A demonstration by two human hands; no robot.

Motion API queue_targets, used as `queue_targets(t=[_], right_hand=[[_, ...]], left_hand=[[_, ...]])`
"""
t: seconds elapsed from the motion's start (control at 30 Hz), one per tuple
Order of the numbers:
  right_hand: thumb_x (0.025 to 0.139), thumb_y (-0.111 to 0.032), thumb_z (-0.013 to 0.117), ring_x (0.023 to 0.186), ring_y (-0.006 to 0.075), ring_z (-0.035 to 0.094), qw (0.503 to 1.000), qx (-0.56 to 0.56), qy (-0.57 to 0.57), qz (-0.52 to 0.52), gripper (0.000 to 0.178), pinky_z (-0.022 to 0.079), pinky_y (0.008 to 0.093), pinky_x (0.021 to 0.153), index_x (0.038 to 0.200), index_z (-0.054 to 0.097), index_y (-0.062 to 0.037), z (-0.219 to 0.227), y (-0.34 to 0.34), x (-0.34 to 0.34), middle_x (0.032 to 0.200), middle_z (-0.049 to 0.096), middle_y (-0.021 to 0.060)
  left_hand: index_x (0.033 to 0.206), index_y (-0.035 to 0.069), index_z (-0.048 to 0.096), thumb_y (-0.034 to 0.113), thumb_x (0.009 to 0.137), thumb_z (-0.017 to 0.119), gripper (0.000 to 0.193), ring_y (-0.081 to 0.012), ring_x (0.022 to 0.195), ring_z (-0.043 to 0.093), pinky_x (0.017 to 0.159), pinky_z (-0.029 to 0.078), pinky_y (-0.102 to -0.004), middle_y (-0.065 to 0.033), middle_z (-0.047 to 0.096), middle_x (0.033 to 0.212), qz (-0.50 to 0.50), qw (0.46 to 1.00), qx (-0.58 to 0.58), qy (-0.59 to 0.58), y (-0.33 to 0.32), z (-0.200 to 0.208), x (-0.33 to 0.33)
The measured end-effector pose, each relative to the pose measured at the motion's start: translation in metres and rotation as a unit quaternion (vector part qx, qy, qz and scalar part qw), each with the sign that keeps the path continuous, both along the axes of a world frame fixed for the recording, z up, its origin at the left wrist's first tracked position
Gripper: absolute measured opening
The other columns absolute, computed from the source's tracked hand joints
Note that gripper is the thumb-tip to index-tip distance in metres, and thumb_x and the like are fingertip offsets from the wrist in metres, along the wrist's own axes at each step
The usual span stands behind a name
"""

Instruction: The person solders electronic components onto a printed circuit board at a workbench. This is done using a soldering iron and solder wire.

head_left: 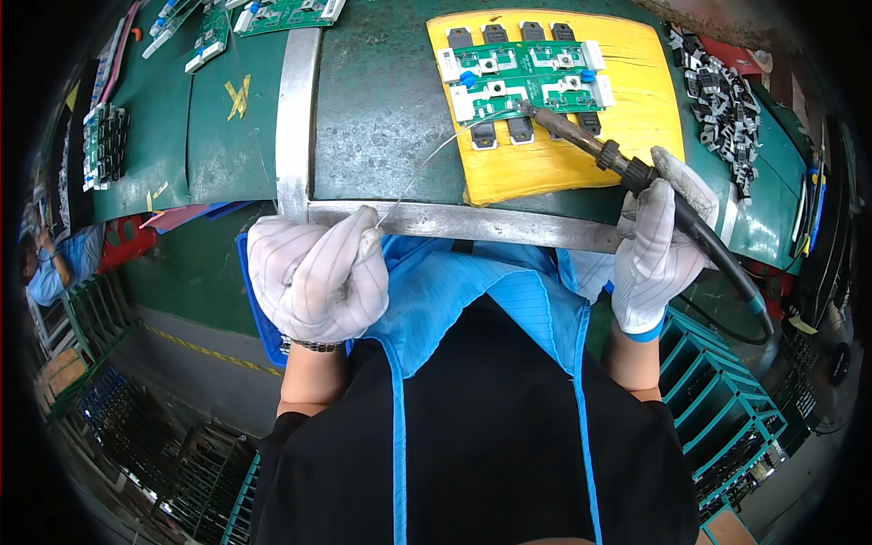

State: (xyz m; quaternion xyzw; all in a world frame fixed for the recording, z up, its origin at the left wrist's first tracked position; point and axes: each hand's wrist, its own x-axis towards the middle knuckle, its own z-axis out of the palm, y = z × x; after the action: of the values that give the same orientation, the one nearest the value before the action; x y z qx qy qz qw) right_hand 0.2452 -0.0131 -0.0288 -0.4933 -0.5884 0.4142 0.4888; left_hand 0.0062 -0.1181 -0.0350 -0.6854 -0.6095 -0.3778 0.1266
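My left hand [322, 277], in a white striped glove, pinches a thin length of solder wire [420, 170] at the bench's front edge. The wire runs up and right to the lower edge of a green circuit board [520, 71]. A soldering iron [627, 166] is gripped in my gloved right hand [661, 232], its tip meeting the board's lower edge near the wire's end. Black flat components [520, 131] stick out above and below the board, which carries white connectors and blue round parts. Under it lies a yellow pad [627, 100].
Loose black parts [722, 109] are piled right of the pad. More green boards [286, 15] lie at the far left, and a stack of dark parts [105, 145] sits on the left bench. A metal strip [298, 118] edges the bench. Teal racks [718, 400] stand at lower right.
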Motion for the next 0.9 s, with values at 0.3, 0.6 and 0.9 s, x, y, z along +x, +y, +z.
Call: queue_targets(t=[0.3,0.6,0.9], right_hand=[[0.095,-0.017,0.057,0.075,0.0102,0.058,0.999,0.037,0.000,-0.011,0.029,0.048,0.0204,0.066,0.115,0.055,0.0048,-0.004,-0.001,0.002,0.100,0.064,0.0136],[0.094,-0.020,0.060,0.076,0.0110,0.060,0.997,0.059,-0.033,0.034,0.032,0.050,0.0225,0.068,0.115,0.054,0.0046,-0.005,-0.001,0.000,0.109,0.063,0.0158],[0.094,-0.022,0.060,0.068,0.0080,0.056,0.997,0.068,-0.046,0.015,0.034,0.047,0.0195,0.060,0.115,0.055,0.0038,-0.006,-0.001,-0.003,0.101,0.063,0.0129]], left_hand=[[0.099,0.013,0.061,0.000,0.071,0.071,0.033,-0.0148,0.071,0.053,0.066,0.044,-0.0306,0.0051,0.065,0.087,0.004,1.000,-0.013,-0.011,-0.001,0.003,-0.003],[0.099,0.013,0.063,0.000,0.069,0.071,0.034,-0.0148,0.069,0.053,0.065,0.044,-0.0305,0.0039,0.062,0.087,0.001,1.000,-0.001,-0.008,0.001,-0.004,-0.001],[0.096,0.011,0.067,0.001,0.068,0.071,0.031,-0.0150,0.066,0.053,0.063,0.043,-0.0303,0.0029,0.059,0.082,-0.012,1.000,0.019,-0.020,0.006,-0.014,0.001]])
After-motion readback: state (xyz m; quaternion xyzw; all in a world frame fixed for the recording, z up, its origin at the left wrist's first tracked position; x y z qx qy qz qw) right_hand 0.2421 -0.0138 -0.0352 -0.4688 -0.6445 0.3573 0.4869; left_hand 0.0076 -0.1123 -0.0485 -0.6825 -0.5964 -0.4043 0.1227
